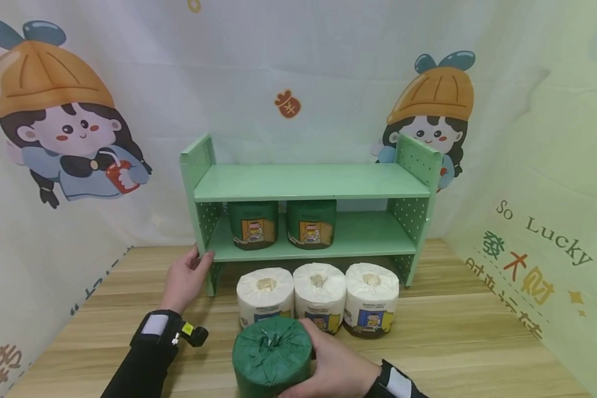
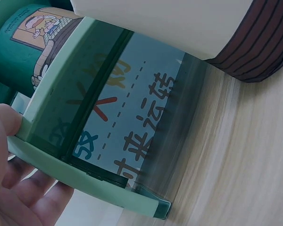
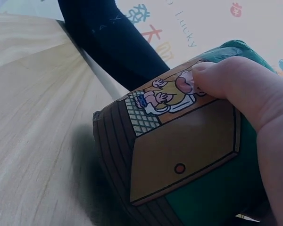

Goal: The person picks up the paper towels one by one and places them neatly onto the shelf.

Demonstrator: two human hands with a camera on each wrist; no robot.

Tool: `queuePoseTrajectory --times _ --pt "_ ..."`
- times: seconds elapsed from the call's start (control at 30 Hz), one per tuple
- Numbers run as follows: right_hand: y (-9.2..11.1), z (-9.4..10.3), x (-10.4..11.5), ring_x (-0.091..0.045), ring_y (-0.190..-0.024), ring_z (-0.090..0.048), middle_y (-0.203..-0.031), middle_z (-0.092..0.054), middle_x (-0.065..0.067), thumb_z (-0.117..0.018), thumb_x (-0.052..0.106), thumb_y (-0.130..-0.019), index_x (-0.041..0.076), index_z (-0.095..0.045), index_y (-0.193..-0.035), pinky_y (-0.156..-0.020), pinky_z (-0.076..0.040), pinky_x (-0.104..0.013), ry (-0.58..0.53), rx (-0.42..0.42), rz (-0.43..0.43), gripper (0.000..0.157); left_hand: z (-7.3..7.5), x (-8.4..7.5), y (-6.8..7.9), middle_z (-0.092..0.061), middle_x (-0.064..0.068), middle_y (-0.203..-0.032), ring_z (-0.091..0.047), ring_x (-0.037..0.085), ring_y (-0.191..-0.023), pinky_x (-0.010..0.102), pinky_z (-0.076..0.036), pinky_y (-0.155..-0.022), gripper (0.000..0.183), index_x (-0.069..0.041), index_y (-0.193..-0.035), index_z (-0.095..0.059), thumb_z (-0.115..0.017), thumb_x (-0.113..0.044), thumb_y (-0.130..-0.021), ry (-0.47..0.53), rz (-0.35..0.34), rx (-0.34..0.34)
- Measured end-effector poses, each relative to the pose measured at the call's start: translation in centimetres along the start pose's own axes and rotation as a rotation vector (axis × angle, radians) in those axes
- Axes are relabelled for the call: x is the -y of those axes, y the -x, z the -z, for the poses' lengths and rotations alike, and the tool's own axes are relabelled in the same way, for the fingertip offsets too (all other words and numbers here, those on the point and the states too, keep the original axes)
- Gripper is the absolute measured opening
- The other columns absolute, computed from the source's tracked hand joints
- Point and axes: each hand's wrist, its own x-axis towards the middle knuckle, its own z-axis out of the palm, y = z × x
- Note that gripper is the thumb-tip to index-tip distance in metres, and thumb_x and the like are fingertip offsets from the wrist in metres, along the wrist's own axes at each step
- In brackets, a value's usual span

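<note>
My right hand [image 1: 335, 359] holds a green-wrapped toilet paper roll [image 1: 272, 354] near the front of the table, thumb on one side. In the right wrist view the thumb presses the roll's printed wrapper [image 3: 179, 127]; the other fingers are mostly hidden. My left hand [image 1: 186, 279] grips the left side panel of a light green two-tier shelf [image 1: 310, 182]. Up close in the left wrist view, its thumb and fingers lie on either side of the panel's edge [image 2: 75, 176]. Two green rolls [image 1: 254, 225] stand upright on the lower tier, left and middle.
Three white-wrapped toilet paper rolls [image 1: 318, 293] stand in a row on the wooden table [image 1: 457, 331], in front of the shelf. A printed cloth [image 1: 328, 66] with cartoon figures hangs behind and along both sides. The shelf's top tier [image 1: 308, 181] has raised side panels.
</note>
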Motion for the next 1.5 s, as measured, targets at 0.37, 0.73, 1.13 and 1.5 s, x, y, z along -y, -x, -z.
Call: queuePoseTrajectory --times 0.37,0.73,1.13,1.5 --pt "0.2 0.5 1.0 -0.016 -0.127 -0.042 -0.14 -0.047 0.007 -0.087 0.024 -0.079 0.029 -0.031 -0.146 -0.107 -0.034 -0.039 0.042 -0.03 -0.016 0.087 0.2 -0.1 0.0 -0.054 0.018 -0.135 -0.056 0.032 -0.114 0.055 -0.05 -0.091 0.055 -0.014 -0.148 -0.045 -0.051 -0.046 -0.103 -0.013 0.011 -0.005" --pt "0.3 0.9 2.0 -0.019 -0.127 -0.042 -0.141 -0.047 0.003 -0.086 0.019 -0.079 0.026 -0.031 -0.147 -0.109 -0.032 -0.047 -0.008 -0.041 0.036 0.088 0.2 -0.2 0.0 -0.053 0.018 -0.136 -0.055 0.031 -0.115 0.056 -0.049 -0.092 0.055 -0.014 -0.148 -0.044 -0.052 -0.045 -0.103 -0.009 0.005 -0.008" --pt "1.0 2.1 3.7 -0.018 -0.129 -0.04 -0.143 -0.046 0.005 -0.084 0.018 -0.081 0.026 -0.031 -0.149 -0.109 -0.03 -0.054 0.063 -0.113 0.059 0.087 0.1 -0.1 0.0 -0.051 0.019 -0.137 -0.055 0.031 -0.116 0.054 -0.05 -0.092 0.057 -0.013 -0.148 -0.044 -0.052 -0.046 -0.103 0.003 0.003 -0.009" --pt "1.6 5.2 5.1 -0.022 -0.127 -0.042 -0.141 -0.047 -0.002 -0.084 0.013 -0.079 0.023 -0.031 -0.149 -0.105 -0.032 -0.057 -0.006 -0.244 0.097 0.088 0.1 -0.1 0.0 -0.05 0.018 -0.138 -0.053 0.031 -0.118 0.053 -0.049 -0.094 0.058 -0.014 -0.149 -0.042 -0.051 -0.047 -0.103 -0.001 0.02 0.0"
